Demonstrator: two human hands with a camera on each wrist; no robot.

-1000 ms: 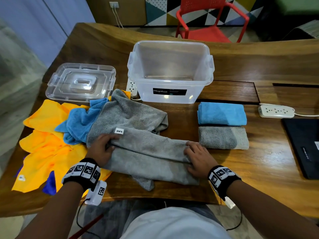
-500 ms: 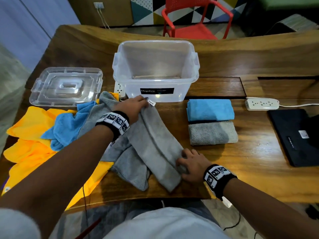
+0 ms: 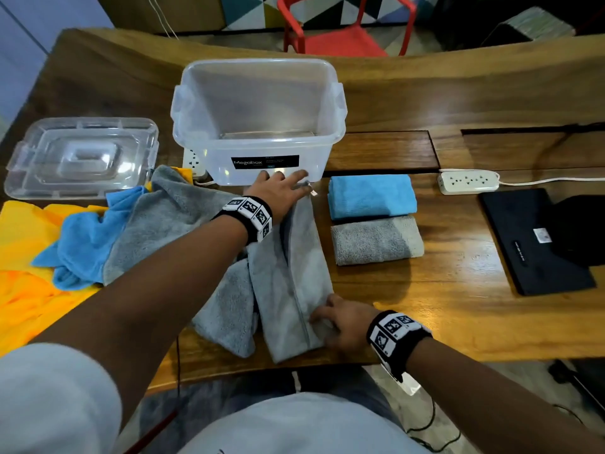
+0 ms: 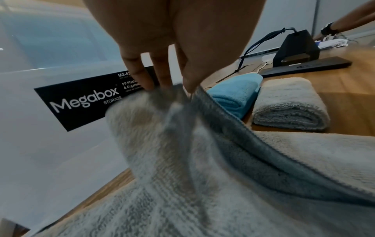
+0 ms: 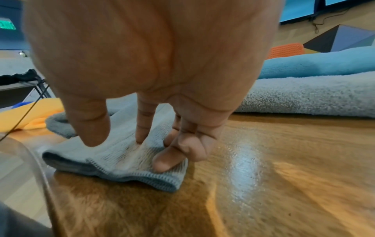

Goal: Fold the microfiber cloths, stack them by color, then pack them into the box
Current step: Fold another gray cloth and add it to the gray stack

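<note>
A long folded grey cloth point(image 3: 291, 273) lies lengthwise, running from the table's near edge toward the clear plastic box point(image 3: 258, 77). My left hand point(image 3: 294, 186) pinches its far end point(image 4: 182, 102) between thumb and fingers, lifted just in front of the box label point(image 4: 81, 102). My right hand point(image 3: 330, 317) presses the near end point(image 5: 121, 157) flat on the wood with its fingertips point(image 5: 162, 162), thumb raised off it. A folded blue cloth point(image 3: 370, 196) and a folded grey cloth point(image 3: 376, 240) lie side by side to the right.
Another loose grey cloth point(image 3: 170, 221), an unfolded blue one point(image 3: 82, 244) and yellow cloths point(image 3: 26, 290) are heaped at the left. The box lid point(image 3: 82, 155) lies at the back left. A power strip point(image 3: 468, 181) and a black pouch point(image 3: 537, 240) lie at the right.
My left hand has swung the cloth's end away from me and to the right, up to the box front. The strip has turned from crosswise to lengthwise. My right hand stays on the near end.
</note>
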